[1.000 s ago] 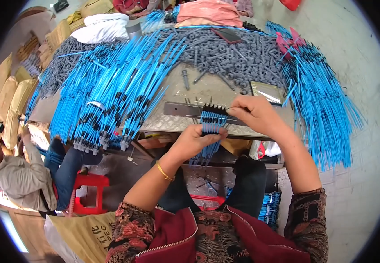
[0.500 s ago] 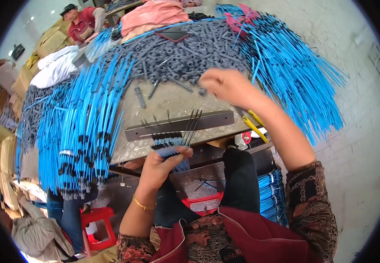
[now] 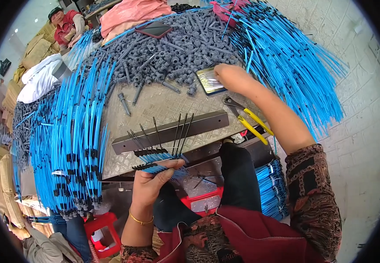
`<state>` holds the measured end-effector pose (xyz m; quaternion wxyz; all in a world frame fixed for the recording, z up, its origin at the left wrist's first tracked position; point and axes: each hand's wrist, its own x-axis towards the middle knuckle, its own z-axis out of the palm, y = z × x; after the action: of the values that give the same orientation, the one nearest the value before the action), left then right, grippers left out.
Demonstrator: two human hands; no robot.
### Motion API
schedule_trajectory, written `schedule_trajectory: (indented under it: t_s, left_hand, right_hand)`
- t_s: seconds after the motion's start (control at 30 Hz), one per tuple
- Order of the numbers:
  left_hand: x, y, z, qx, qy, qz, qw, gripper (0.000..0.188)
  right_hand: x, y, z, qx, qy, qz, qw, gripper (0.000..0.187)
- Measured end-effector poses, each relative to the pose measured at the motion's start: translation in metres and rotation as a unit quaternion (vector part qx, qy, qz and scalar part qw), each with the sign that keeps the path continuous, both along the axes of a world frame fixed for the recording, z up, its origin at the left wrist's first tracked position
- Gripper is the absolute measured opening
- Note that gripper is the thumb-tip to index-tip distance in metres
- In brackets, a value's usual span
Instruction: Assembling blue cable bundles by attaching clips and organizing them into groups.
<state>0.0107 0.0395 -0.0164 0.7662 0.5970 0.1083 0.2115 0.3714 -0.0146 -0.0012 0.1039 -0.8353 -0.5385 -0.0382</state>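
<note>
My left hand [image 3: 152, 182] is closed round a bundle of thin blue rods with black collars [image 3: 155, 157], held over the table's near edge. Several thin black rods [image 3: 183, 131] stick up from that bundle, in front of a dark metal bar [image 3: 207, 123] with holes. My right hand [image 3: 231, 78] is stretched out to a flat, shallow tray [image 3: 206, 81] with a dark rim and shiny thin pieces in it. Its fingers are bent together at the tray's right side; whatever they pinch is hidden. Yellow-handled pliers [image 3: 253, 120] lie to the right, below my forearm.
Grey plastic fittings [image 3: 168, 52] are heaped at the back, with a dark flat rectangular object [image 3: 155, 29] on top. Bundles of blue rods lie left [image 3: 71, 131] and right [image 3: 286, 61]. A person [image 3: 67, 26] sits at the far left. Red stools [image 3: 102, 232] stand below.
My right hand has moved slightly right and down beside the tray, which now shows. The rod bundle in my left hand has turned and shows its black collars more widely. The view has shifted.
</note>
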Motion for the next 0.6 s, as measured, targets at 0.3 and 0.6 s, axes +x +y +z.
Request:
schedule_trajectory:
  t_s: [0.3, 0.6]
  left_hand:
    - [0.0, -0.002, 0.001, -0.007, 0.004, 0.004, 1.0, 0.021]
    - [0.002, -0.003, 0.0, -0.012, 0.008, 0.001, 1.0, 0.022]
  right_hand:
    - [0.008, -0.012, -0.01, 0.044, -0.034, 0.042, 0.998, 0.015]
    - [0.006, -0.018, -0.01, 0.04, -0.042, 0.025, 0.998, 0.012]
